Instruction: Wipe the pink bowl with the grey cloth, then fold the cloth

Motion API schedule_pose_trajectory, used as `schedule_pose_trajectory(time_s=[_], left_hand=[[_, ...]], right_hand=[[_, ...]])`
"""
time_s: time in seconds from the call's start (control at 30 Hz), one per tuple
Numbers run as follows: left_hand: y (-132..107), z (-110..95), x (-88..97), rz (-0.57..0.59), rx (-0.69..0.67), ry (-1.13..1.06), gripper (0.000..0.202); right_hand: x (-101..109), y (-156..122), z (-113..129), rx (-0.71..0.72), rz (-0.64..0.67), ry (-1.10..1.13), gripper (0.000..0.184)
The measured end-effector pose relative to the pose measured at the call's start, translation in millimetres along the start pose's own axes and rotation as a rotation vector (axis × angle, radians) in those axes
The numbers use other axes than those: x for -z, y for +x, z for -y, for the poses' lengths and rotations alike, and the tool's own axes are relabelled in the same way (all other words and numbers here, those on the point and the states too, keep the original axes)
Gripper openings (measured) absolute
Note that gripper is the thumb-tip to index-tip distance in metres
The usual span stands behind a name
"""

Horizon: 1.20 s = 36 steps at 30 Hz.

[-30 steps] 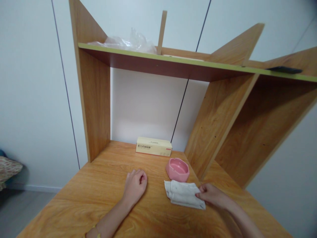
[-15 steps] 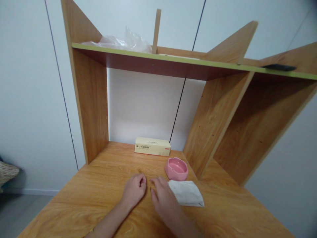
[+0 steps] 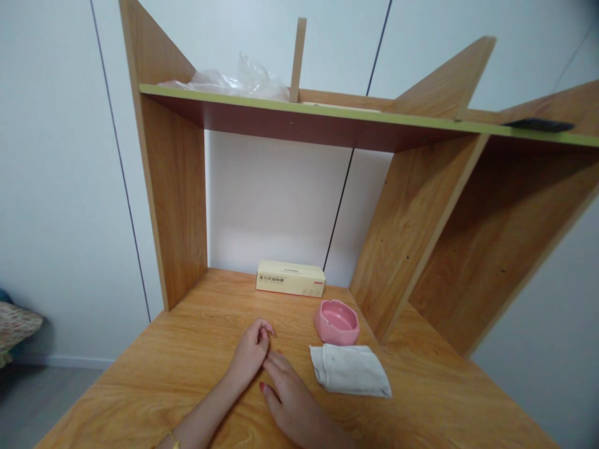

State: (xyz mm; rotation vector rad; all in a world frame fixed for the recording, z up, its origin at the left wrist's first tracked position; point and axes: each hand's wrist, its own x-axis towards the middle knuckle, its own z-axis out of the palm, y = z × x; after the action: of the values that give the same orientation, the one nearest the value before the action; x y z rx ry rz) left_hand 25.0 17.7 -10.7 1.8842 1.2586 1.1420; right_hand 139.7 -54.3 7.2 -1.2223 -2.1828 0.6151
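Observation:
Both hands rest near the middle of the wooden desk (image 3: 187, 368). My left hand (image 3: 250, 349) has its fingers curled in, and nothing shows inside them. Against its lower side lie the fingertips of my right hand (image 3: 292, 396), palm down, fingers stretched out and thumb apart, holding nothing. To the right of the right hand is a folded white cloth (image 3: 353, 369). Just behind the cloth sits a pink hexagonal ashtray (image 3: 337, 322) with notches in its rim. A cream cling film box (image 3: 290, 279) stands farther back by the wall.
Wooden side panels (image 3: 175, 206) rise at the left, and a divider (image 3: 421, 224) stands at the right. Above runs a shelf (image 3: 290, 115) bearing a clear plastic bag (image 3: 241, 81) and a dark flat object (image 3: 540, 125). Patterned fabric (image 3: 19, 324) shows at far left.
My right hand has moved left and nearer to me, off the cloth's edge, and now touches my left hand. The left hand's fingers have loosened slightly. The cloth's left end is uncovered.

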Motion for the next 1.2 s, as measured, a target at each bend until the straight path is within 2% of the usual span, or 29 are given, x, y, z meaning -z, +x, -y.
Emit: schedule_pose_trajectory(time_s=[0.13,0.27,0.4,0.7,1.2], left_hand=[[-4.2,-5.0,2.8,0.105,-0.017,0.074,0.025],[-4.4,-6.0,3.7,0.135,-0.016,0.126,0.028],[-2.8,-4.1,3.0,0.147,-0.025,0.153,0.028],[-1.7,0.4,2.4,0.157,-0.036,0.183,0.027],[-2.8,-3.8,3.6,0.165,-0.027,0.194,0.029]], right_hand=[[4.0,1.7,1.0,0.039,0.007,0.026,0.054],[3.6,1.7,-2.5,0.084,0.004,0.014,0.054],[1.7,1.3,-6.5,0.140,-0.002,0.003,0.058],[-2.5,1.0,-14.7,0.168,-0.001,-0.022,0.065],[-0.5,0.9,-13.8,0.178,-0.006,-0.026,0.060]])
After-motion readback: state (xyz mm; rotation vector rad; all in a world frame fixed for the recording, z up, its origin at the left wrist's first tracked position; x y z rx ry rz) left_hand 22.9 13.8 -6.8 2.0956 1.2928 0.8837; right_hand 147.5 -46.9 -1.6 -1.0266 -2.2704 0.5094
